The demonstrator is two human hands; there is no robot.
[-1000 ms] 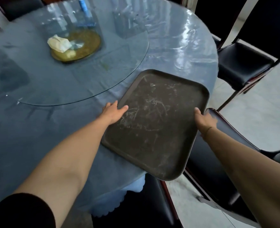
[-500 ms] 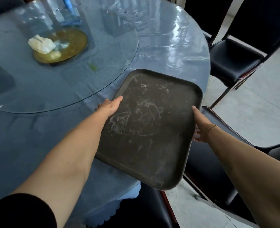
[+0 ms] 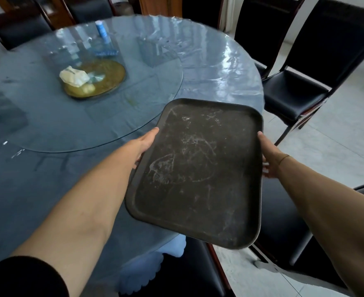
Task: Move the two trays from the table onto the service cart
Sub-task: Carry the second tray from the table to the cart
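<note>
A dark, scratched rectangular tray is held up off the round table, tilted and hanging partly past the table's near right edge. My left hand grips its left long edge, fingers tucked under the rim. My right hand grips the right long edge, fingers underneath. No second tray and no service cart are in view.
A glass turntable sits on the table with a brown dish, a crumpled tissue and a blue-capped bottle. Black chairs stand at the right, below the tray and behind the table. Pale tile floor lies to the right.
Both hands closed on the tray's edges and lifted it off the table, drawing it toward me and to the right. The view has pulled back and up.
</note>
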